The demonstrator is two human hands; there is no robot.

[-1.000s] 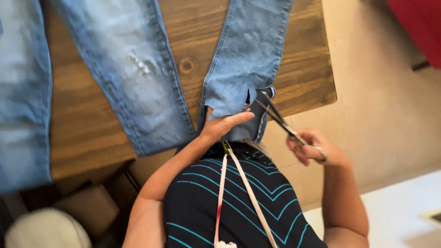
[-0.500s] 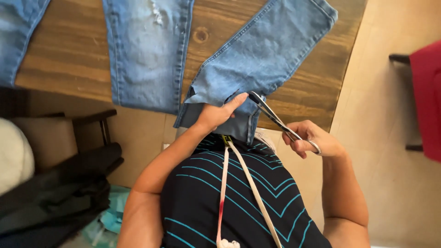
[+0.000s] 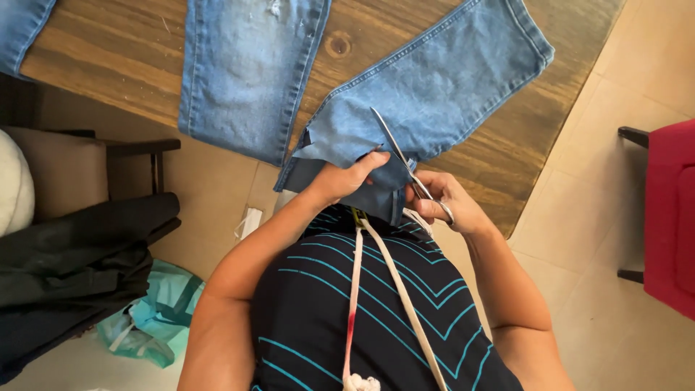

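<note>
A piece of light blue denim [image 3: 441, 94] lies on the wooden table [image 3: 123, 65], its near end hanging over the edge towards me. My left hand [image 3: 346, 177] pinches that hanging end. My right hand [image 3: 441, 203] grips metal scissors [image 3: 398, 153] by the handles; the blades point away from me and lie across the denim near my left fingers. A second denim leg [image 3: 246, 72] lies flat to the left, and a third strip [image 3: 25, 29] shows at the far left.
A brown chair [image 3: 79, 174] draped with black cloth [image 3: 72, 268] stands at the left, with a teal bag [image 3: 156, 315] on the tiled floor. A red chair [image 3: 666, 217] is at the right. White cords [image 3: 384, 289] hang down my striped shirt.
The view has swung so the denim piece now lies more to the right and flatter. The scissors have moved up onto the cloth beside my left hand, blades raised along it.
</note>
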